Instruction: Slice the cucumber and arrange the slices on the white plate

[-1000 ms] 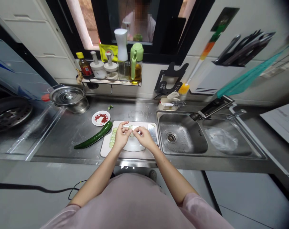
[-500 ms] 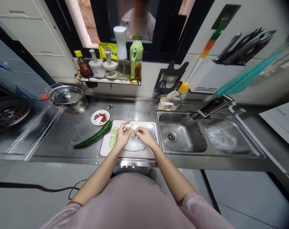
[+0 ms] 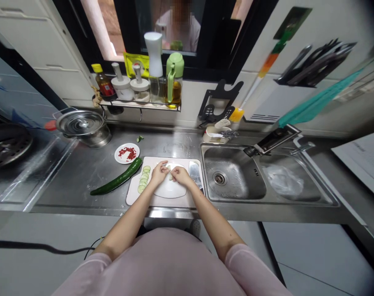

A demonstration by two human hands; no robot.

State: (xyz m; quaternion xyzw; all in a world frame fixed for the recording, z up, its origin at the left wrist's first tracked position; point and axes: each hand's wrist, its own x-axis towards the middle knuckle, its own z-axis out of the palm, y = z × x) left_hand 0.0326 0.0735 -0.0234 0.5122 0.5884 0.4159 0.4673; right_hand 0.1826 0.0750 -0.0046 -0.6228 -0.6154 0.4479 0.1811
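Observation:
My left hand point(image 3: 159, 174) and my right hand point(image 3: 181, 175) meet fingertip to fingertip above a white plate point(image 3: 169, 189) on a pale cutting board point(image 3: 134, 195). Both pinch pale green cucumber slices point(image 3: 169, 168) between them over the plate's far rim. A row of cut cucumber slices point(image 3: 143, 179) lies on the board just left of my left hand. A whole cucumber point(image 3: 116, 181) lies aslant on the steel counter, its tip at the board's left corner. A knife point(image 3: 194, 172) lies on the board's right side, beside my right hand.
A small white dish of chopped red chili point(image 3: 127, 153) sits behind the cucumber. A lidded steel pot point(image 3: 81, 125) stands at the left. The sink point(image 3: 233, 176) is right of the board. A condiment rack point(image 3: 140, 88) lines the wall. A person's reflection shows in the window.
Both hands stay together over the plate, lowered slightly toward its far rim; the view has shifted a little. Nothing else moved.

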